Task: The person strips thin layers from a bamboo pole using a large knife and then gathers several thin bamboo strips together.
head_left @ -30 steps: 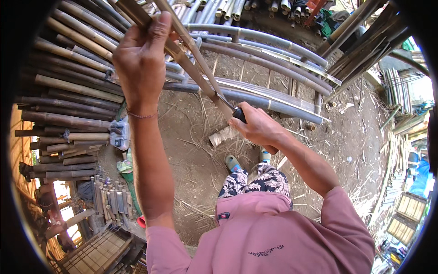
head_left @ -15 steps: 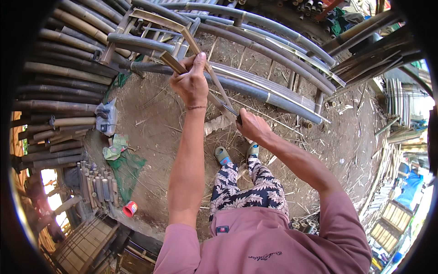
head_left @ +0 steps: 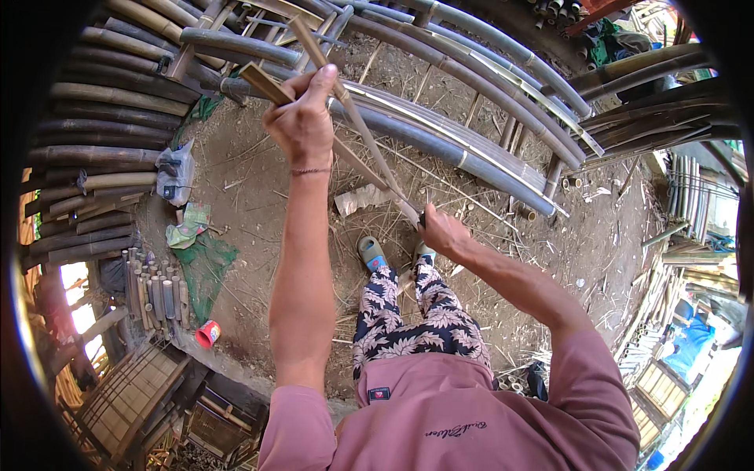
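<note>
My left hand [head_left: 302,118] is closed around a bamboo strip [head_left: 352,110] that is split into two lengths. The lengths spread apart above my fist and come together lower down, toward my right hand. My right hand [head_left: 446,233] grips the dark handle of a knife [head_left: 422,220], its fingers wrapped round it. The pale blade [head_left: 408,210] lies at the lower end of the strip, where the two lengths meet. Whether the blade sits between them or alongside cannot be made out.
A bamboo bench frame [head_left: 463,161] stands ahead. Stacked bamboo poles [head_left: 110,125] line the left side, near a plastic bag [head_left: 174,174], a green net [head_left: 206,271] and a red container [head_left: 207,334]. Shavings litter the dirt floor [head_left: 542,251]. Short bamboo pieces [head_left: 161,294] stand at lower left.
My left hand has moved up and left with the bamboo strip. The right hand and knife have shifted slightly right and down. The whole view has shifted a little.
</note>
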Motion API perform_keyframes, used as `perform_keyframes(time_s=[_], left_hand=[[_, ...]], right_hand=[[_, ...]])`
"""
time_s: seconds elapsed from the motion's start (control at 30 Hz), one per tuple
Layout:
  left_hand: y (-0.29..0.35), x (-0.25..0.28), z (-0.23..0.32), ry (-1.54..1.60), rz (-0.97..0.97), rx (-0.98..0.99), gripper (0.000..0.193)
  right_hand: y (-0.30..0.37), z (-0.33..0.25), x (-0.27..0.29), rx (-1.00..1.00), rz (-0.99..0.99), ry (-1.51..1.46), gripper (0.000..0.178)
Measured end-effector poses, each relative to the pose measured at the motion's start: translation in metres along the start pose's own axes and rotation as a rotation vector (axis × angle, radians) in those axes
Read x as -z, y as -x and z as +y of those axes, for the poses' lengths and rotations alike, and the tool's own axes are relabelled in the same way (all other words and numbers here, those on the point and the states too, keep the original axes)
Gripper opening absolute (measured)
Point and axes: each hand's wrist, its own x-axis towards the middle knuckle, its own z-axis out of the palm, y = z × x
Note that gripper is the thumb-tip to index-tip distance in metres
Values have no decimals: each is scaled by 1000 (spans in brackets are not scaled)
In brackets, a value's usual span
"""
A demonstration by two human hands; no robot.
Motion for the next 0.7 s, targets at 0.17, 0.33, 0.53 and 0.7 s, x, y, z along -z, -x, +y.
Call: perform_keyframes(time_s=[0.17,0.33,0.53,0.7], left_hand=[[-8,26,-10,-78,149,10,17],[-12,125,0,136,332,152,17],[-27,248,141,421,54,227,46],[-3,273,148,374,299,346,52]], right_hand=[[64,32,-17,158,24,-336,28],[186,80,-63,-120,-21,-735,19],[99,135,-133,-518,275,-2388,43],[68,107,-60,-148,608,-2642,62]])
